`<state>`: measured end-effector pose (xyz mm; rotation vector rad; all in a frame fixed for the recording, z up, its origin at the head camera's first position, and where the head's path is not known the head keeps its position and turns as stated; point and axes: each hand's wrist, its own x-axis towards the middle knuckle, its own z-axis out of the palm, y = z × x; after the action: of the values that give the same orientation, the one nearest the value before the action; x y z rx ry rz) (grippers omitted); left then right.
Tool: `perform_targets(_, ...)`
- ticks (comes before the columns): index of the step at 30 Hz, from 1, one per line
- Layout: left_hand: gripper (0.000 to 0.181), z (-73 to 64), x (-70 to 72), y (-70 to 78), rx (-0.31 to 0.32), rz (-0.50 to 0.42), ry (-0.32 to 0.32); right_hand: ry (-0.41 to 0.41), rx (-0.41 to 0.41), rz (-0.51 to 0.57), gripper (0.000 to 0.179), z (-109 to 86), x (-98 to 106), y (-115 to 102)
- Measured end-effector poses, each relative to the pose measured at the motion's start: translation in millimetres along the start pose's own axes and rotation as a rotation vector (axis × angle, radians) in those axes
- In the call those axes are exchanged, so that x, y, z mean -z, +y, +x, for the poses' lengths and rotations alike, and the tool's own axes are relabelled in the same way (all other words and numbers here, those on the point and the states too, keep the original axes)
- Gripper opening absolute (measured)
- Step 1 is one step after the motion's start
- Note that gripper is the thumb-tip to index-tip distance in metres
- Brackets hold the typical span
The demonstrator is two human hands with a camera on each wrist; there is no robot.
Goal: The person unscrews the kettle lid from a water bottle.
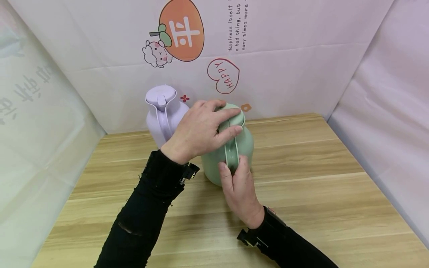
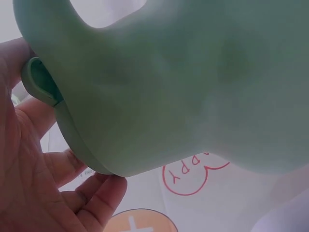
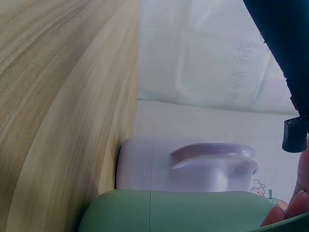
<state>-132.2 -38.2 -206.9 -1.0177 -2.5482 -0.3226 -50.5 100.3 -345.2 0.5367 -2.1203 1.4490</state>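
Note:
A pale green thermos jug (image 1: 247, 144) stands on the wooden table with its handle toward me. My left hand (image 1: 200, 130) lies over its lid (image 1: 237, 119) from the left. In the left wrist view, the fingertips (image 2: 110, 193) curl around the rim of the lid and the thumb is by its tab. Lower down, my right hand (image 1: 240, 191) grips the handle (image 1: 232, 155), thumb on the left side. The right wrist view has the jug's green body (image 3: 178, 210) along its bottom edge, with only a few fingertips showing at the right.
A lilac thermos jug (image 1: 154, 121) stands close behind and left of the green one, partly hidden by my left hand. White printed cloth (image 1: 285, 74) hangs behind the wooden table (image 1: 318, 167) and along both sides.

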Motion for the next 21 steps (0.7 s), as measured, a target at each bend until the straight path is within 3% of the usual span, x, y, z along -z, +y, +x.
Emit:
perform_targets(5, 0.048, -0.9, -0.8, -1.5, 0.006, -0.047, 0.002, 0.001, -0.003, -0.002, 0.03, -0.4, -0.2, 0.2)
perform_targets(11, 0.056, -1.4, 0.8, -2.7, 0.064, -0.157, -0.052, 0.017, 0.003, -0.009, 0.032, -0.7, -0.7, 0.7)
perform_targets(21, 0.058, 0.5, 1.2, -2.5, 0.069, -0.121, -0.068, 0.005, -0.011, 0.013, 0.028, -0.6, -0.3, -1.5)
